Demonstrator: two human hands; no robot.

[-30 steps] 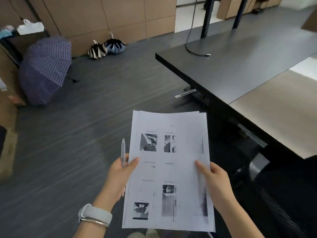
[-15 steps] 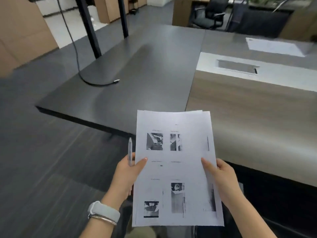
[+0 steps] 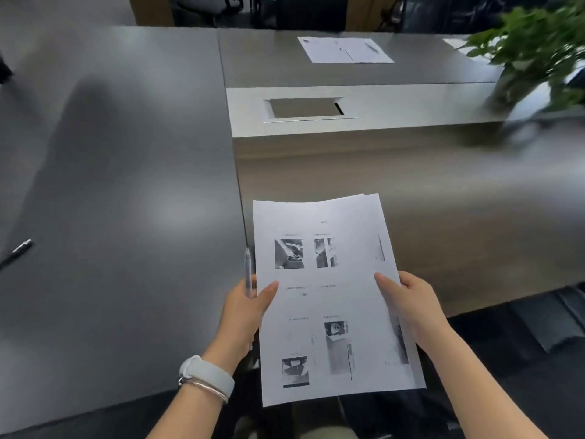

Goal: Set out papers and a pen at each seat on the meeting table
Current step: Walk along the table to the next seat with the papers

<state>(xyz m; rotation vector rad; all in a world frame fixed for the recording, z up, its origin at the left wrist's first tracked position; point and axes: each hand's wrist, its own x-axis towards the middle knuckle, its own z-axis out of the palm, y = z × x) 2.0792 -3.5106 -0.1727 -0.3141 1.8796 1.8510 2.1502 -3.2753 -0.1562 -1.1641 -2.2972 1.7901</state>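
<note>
I hold a stack of printed papers [image 3: 332,299] with small black-and-white pictures in front of me, over the near edge of the meeting table [image 3: 411,191]. My left hand [image 3: 245,307] grips the stack's left edge and also holds a pale pen [image 3: 248,274] upright against it. My right hand [image 3: 408,301] grips the right edge, thumb on top. On the far side of the table lie sheets of paper [image 3: 345,49] with what looks like a pen on them.
A dark grey tabletop [image 3: 120,172] adjoins on the left, with a cable plug [image 3: 19,250] at its left edge. A white strip with a cable hatch [image 3: 305,107] runs across the table. A blurred green plant [image 3: 535,49] stands at the right. Chairs stand behind the far edge.
My view has swung right from the floor onto the meeting table and I have come closer to it. Both hands keep the same hold on the papers and pen.
</note>
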